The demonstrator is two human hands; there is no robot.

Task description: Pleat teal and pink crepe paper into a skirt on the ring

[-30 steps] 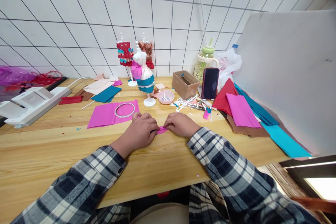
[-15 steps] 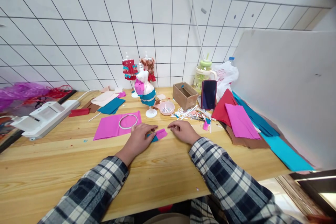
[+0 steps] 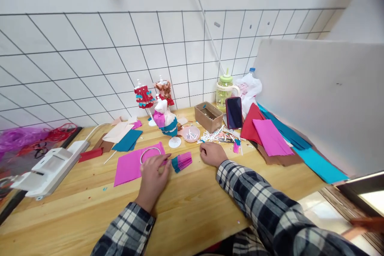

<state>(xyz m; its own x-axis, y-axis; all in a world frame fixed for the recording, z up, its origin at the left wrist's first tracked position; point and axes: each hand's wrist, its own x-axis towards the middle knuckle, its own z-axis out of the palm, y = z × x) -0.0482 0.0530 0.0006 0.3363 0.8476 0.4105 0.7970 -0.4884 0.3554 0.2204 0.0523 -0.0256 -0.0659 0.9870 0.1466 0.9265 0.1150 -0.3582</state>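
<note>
A pleated piece of teal and pink crepe paper (image 3: 181,162) lies fanned on the table between my hands. Just left of it, my left hand (image 3: 154,176) rests open with fingers stretched out, over the edge of a pink paper sheet (image 3: 127,168) and partly covering a white ring (image 3: 147,151). My right hand (image 3: 214,154) is on the table to the right of the pleats, apart from them. Its fingers are curled in, and what they hold, if anything, is hidden. Behind stands a small dress form (image 3: 169,125) in white, pink and teal paper.
Two more dressed forms (image 3: 144,97) stand by the tiled wall. Behind my right hand are white paper scraps (image 3: 222,134), a pink dish (image 3: 191,133), a cardboard box (image 3: 208,117) and a phone (image 3: 234,113). Folded coloured papers (image 3: 271,138) lie right; a power strip (image 3: 57,166) lies left.
My left hand has come off the pleated paper and shifted left, over the ring's edge. The pleats now spread wider. My right hand's fingers have curled in. The view has tilted.
</note>
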